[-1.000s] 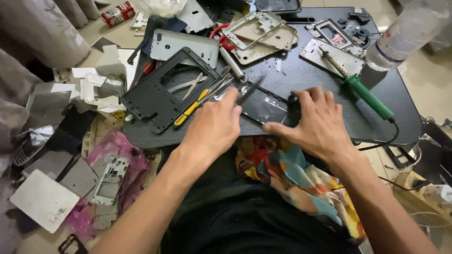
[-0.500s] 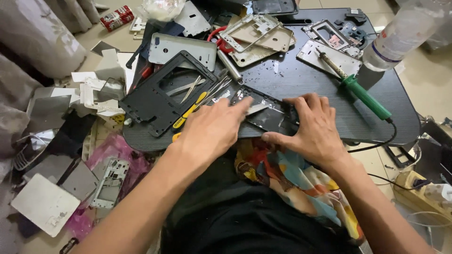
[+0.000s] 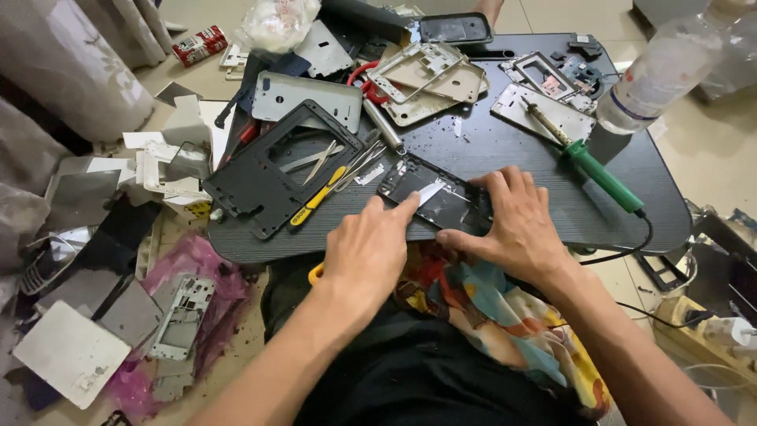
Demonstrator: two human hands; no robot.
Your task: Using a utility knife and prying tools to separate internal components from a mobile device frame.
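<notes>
The right hand (image 3: 524, 225) lies flat on the right end of an opened black phone (image 3: 434, 197), with its fingers spread and its thumb tucked at the near edge. It presses the phone down more than it grips it. The left hand (image 3: 371, 248) sits just beside the phone's near edge, and its pointing finger reaches onto the white patch in the middle of the phone. That hand holds nothing; the other fingers are curled loose.

The phone lies near the front edge of the dark round table (image 3: 489, 146), right in front of the person. It looks thin, light and stiff, and its open inside looks easy to break. The safe places to hold it seem to be its long edges, not the middle.

Just left of the phone lie tweezers (image 3: 359, 162) and a yellow-handled tool (image 3: 315, 197). Further left is a black frame (image 3: 260, 185). Right of the phone is a green-handled soldering iron (image 3: 591, 162). Behind the phone, well apart, are more phone frames (image 3: 426, 75) and a clear plastic bottle (image 3: 658, 75).
</notes>
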